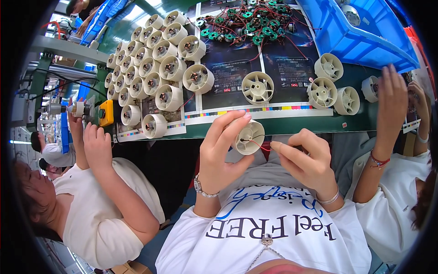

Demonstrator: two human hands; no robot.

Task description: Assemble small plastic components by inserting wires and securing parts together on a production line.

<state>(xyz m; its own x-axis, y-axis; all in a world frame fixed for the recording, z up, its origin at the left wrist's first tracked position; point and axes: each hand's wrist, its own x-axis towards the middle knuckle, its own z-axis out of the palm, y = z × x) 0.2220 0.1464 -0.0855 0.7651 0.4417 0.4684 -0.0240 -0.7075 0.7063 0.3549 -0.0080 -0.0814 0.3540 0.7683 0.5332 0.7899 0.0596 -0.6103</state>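
Observation:
My left hand is closed around a small cream plastic fan housing, held upright in front of my chest, just off the table's near edge. Thin wires, one red and one dark, come out of the housing's open face. With thumb and fingertips, my right hand pinches the red wire beside the housing. Directly beyond my hands, another cream fan housing rests on the table with its blades facing up.
Many fan housings with motors stand in rows at left. Green circuit boards with red wires lie heaped at the back. Several bladed housings sit near a blue bin at right. Co-workers' hands flank me; a yellow box stands left.

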